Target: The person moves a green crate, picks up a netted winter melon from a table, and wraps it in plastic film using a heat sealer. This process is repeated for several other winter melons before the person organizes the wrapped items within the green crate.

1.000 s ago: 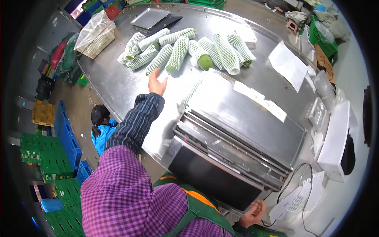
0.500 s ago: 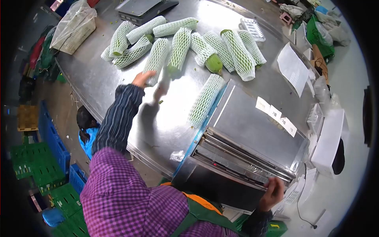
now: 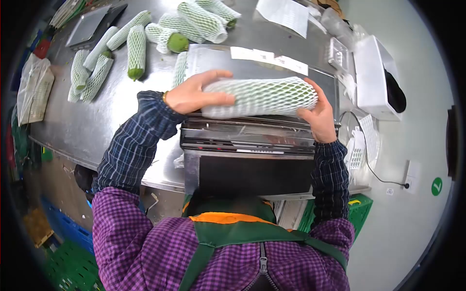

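Observation:
Between my two hands a green fruit or vegetable in a white foam net (image 3: pixel 262 97) lies sideways above the wrapping machine (image 3: pixel 252 172). My left hand (image 3: pixel 201 94) grips its left end, thumb and fingers around it. At the other end, my right hand (image 3: pixel 318 109) holds the net with thumb and fingers. Below it are the machine's metal bars and a strip of clear film (image 3: pixel 247 133). Another netted piece (image 3: pixel 180 68) stands partly hidden behind my left hand, at the machine's left edge.
Several netted pieces (image 3: pixel 137 51) lie on the metal table (image 3: pixel 111 121), with a scale (image 3: pixel 90 26) behind them. A basket covered in plastic (image 3: pixel 34 87) is at far left. Paper labels (image 3: pixel 269 58) lie on the machine. A white bin (image 3: pixel 376 77) stands at right.
My left hand has brought a netted piece from the table to above the machine. My right hand has moved up and taken its other end. The view has turned to the right.

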Available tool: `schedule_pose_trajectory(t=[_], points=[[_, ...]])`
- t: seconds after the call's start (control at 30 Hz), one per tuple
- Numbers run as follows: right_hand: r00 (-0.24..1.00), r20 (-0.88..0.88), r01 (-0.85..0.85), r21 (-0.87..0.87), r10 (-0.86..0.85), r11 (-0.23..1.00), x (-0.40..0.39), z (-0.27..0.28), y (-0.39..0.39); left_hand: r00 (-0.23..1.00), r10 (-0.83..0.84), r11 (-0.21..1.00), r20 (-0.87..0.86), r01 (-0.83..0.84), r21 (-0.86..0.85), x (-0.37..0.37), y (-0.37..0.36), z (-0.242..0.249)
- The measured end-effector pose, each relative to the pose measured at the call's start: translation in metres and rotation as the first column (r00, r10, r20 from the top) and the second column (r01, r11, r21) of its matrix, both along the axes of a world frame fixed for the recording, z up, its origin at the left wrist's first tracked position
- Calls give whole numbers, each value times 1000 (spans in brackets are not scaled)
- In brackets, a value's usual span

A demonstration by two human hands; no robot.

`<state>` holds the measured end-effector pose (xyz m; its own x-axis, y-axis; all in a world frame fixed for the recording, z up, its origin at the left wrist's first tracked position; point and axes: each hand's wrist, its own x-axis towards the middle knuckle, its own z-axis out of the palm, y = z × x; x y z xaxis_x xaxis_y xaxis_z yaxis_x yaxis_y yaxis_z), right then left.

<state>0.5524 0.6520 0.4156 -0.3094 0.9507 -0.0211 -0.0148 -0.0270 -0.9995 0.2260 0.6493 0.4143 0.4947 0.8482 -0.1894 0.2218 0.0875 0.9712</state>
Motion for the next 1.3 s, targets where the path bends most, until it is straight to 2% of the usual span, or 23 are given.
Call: schedule_pose_trajectory(t=[0.03,0.17,0.23,0.3,0.37,0.43,0.5,0.53,0.57,0.6,0.63,0.67,0.7,0.77,0.83,0.87,0.9,0.97,1.0,1.03,1.1,1.2,1.3], points=[[1000,1,11,6,-11,1000,11,-2,-5,992,122,992,28,-123,35,15,-1,-3],[969,210,131,10,-130,991,42,-12,-24,958,193,903,-212,-89,420,43,-15,-27],[864,464,138,149,-193,979,51,-9,-32,934,299,897,-195,-206,391,35,-29,-18],[783,541,188,264,-307,946,68,-6,-49,820,471,796,-325,-236,557,12,-51,-13],[385,785,47,509,-486,859,94,-9,-71,667,497,844,-555,-224,487,1,-79,4],[378,787,72,500,-487,863,93,-15,-79,656,429,899,-621,-240,367,9,-100,-4],[551,752,157,333,-362,930,73,-16,-77,736,411,907,-537,-273,321,26,-99,-18],[690,649,266,184,-320,946,69,-28,-72,779,398,917,-485,-357,180,33,-93,-16],[695,643,266,186,-321,946,74,-28,-72,775,401,915,-489,-357,186,29,-94,-17],[891,358,320,-60,-279,945,83,-27,-67,866,434,896,-248,-445,13,20,-93,-20],[960,16,272,-304,-280,913,94,-26,-61,879,478,866,10,-469,-174,14,-89,-21],[860,-391,111,-484,-328,868,103,-12,-61,871,490,857,41,-472,-209,11,-91,0],[858,-396,111,-480,-328,870,104,-1,-58,844,500,863,192,-467,-194,12,-93,17],[642,-677,-70,-519,-360,852,102,22,-55,849,445,895,284,-429,-120,11,-82,37],[566,-771,-106,-418,-291,902,102,37,-28,723,487,856,491,-506,-104,20,-57,45],[485,-848,-131,-310,-211,942,102,39,-10,663,513,832,545,-541,-124,27,-43,49],[488,-846,-130,-313,-214,941,99,35,8,719,501,828,482,-561,-23,40,-28,56],[886,-411,205,-62,-212,977,81,18,35,883,266,901,386,-370,225,53,-2,20],[886,-411,205,-62,-212,977,75,13,36,975,186,899,120,-218,379,56,-3,4],[999,-40,30,117,-25,993,70,9,32,978,124,876,-167,-29,481,58,-6,-5],[780,619,-359,315,97,879,60,8,19,900,129,832,-415,129,539,68,-9,-10],[734,669,-381,270,112,884,57,-3,18,912,184,865,-366,27,502,67,-6,-16],[790,609,-371,389,67,843,61,-9,22,938,226,849,-261,-59,525,65,-10,-15]])
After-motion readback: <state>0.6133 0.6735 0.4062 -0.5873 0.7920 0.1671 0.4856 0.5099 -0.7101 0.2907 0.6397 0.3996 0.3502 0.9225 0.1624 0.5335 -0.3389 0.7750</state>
